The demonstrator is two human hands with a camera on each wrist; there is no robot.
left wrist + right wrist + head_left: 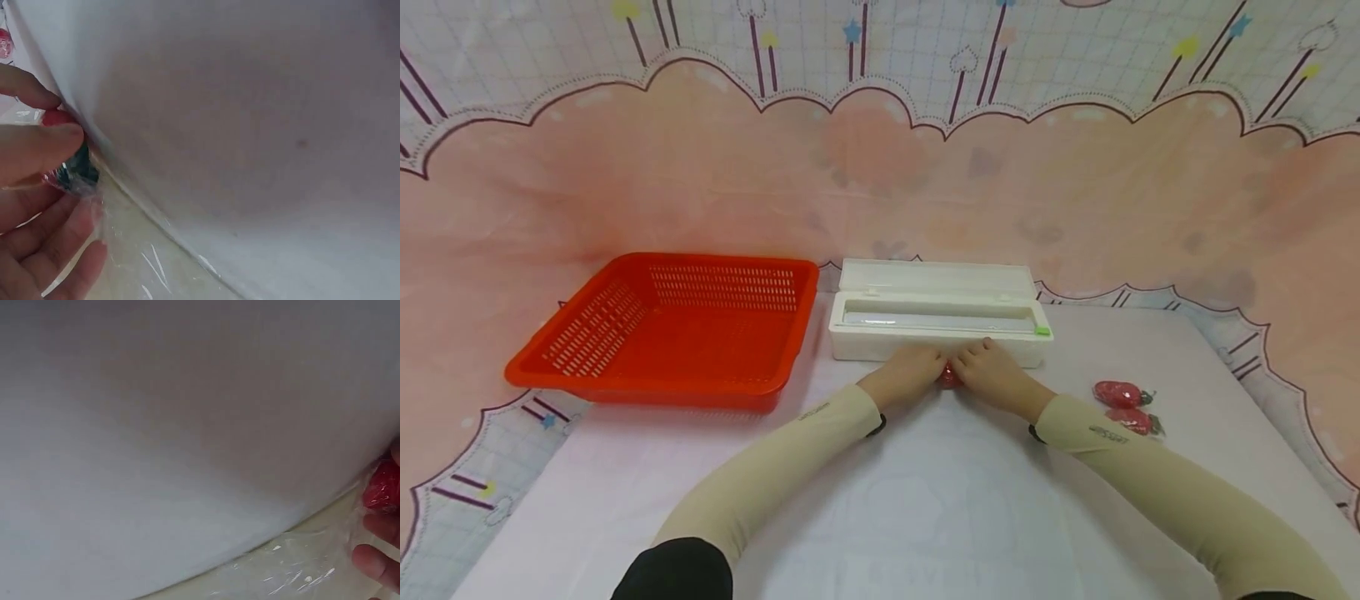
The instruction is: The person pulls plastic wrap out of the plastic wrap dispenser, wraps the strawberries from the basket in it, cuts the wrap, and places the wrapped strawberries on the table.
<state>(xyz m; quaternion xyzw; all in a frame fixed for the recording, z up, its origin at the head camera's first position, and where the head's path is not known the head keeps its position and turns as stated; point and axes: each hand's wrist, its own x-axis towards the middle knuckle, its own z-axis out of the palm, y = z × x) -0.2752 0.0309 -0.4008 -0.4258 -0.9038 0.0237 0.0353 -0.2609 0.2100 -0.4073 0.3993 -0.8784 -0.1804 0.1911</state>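
Note:
A red fruit (950,377) with a dark green top, much like a strawberry, is wrapped in clear film in front of the white film dispenser box (940,346). My left hand (910,371) pinches it from the left; in the left wrist view the thumb and forefinger close round the red part by the green top (80,165). From the other side my right hand (996,375) holds it, and its fingertips (375,562) show at the red skin in the right wrist view. Loose clear film (150,269) stretches from the fruit along the box front.
The dispenser's lid (936,277) stands raised, with a green slider (1042,331) at its right end. A red plastic basket (677,396) stands at the left. Two wrapped red fruits (1118,392) lie on the white table (940,517) to the right.

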